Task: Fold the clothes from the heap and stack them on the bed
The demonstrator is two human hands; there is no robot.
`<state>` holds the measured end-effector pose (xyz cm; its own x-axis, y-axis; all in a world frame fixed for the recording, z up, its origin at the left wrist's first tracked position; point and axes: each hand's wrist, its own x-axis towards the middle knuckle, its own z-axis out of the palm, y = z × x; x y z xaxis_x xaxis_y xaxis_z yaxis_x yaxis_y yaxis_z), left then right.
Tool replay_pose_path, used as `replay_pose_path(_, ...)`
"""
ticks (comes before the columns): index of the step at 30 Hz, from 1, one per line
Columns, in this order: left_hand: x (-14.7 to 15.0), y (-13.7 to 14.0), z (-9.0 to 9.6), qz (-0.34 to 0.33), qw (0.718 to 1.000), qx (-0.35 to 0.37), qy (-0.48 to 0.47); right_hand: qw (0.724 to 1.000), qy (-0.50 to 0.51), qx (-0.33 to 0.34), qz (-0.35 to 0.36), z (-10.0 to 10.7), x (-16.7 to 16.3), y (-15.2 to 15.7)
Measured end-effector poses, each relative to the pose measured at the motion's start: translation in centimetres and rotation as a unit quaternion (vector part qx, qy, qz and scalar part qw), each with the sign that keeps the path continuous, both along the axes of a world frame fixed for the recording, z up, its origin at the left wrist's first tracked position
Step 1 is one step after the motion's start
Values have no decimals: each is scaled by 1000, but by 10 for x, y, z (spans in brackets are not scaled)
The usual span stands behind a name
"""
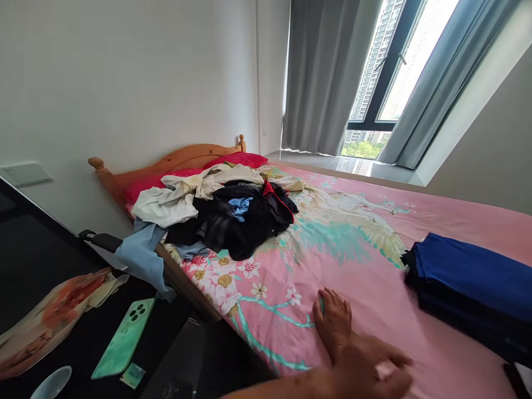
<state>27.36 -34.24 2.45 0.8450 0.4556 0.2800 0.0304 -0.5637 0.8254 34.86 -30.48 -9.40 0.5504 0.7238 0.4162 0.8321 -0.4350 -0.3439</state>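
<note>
Some pink sheet (374, 288) lies under R hand (334, 318), flat, fingers tog., & L hand (380, 354), blurry from here, thumb spread, crosses R wrist nr blue cloth (469, 271).

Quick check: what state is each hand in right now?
Left hand: open, blurred, fingers spread apart, no held object visible.
Right hand: open, palm down on the pink bedsheet, no held object visible.

Bedsheet (374, 293) pink, turquoise-white floral pattern; clothes stack (474, 277) blue, black; curtains (320, 77) grey.
</note>
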Motion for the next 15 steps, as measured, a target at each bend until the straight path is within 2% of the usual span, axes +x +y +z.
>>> replay_pose_path(2, -13, 39, -6, 19, 998, 52, -6, 1000, 0, 14, -2, -3, 1, 1)
replay_pose_path(4, -33, 109, -2, 70, 994, 80, 0, 1000, 1, 25, 0, -4, 2, 2)
replay_pose_path(5, -43, 148, 4, 125, 984, 123, 23, 1000, 0, 30, 0, -4, 2, 3)
replay_pose_path(7, -62, 223, 22, 184, 972, 141, 39, 999, -7, 41, -3, -3, 1, 4)
replay_pose_path(9, -75, 281, 41, 241, 959, 147, 41, 999, -13, 47, -6, -2, 0, 6)
replay_pose_path(12, -81, 329, 63, 315, 938, 140, 31, 999, -22, 47, -9, -2, 1, 7)
replay_pose_path(15, -70, 344, 68, 364, 923, 124, 20, 999, -30, 42, -10, -3, 2, 9)
